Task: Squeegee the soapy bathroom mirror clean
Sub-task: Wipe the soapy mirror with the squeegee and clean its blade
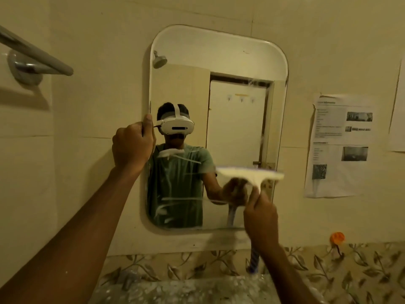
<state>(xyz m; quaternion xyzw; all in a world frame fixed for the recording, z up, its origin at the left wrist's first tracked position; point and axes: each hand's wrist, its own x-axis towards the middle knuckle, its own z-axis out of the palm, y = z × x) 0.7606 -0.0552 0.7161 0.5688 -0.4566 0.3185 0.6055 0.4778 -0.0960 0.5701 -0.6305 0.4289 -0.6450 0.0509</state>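
A tall mirror (236,62) with rounded corners hangs on the cream wall. White soap streaks (175,159) run across its lower left half; the right half looks cleaner. My left hand (131,145) grips the mirror's left edge, thumb up along the rim. My right hand (260,218) holds the handle of a white squeegee (249,174), whose blade lies level against the glass at the lower right. The squeegee's blue striped handle end (254,262) sticks out below my hand.
A grey towel rail (35,53) juts out at the upper left. Printed sheets (339,145) are stuck on the wall right of the mirror. An orange hook (337,238) sits above a leaf-patterned tile band (197,264). A speckled counter or basin edge (186,290) lies below.
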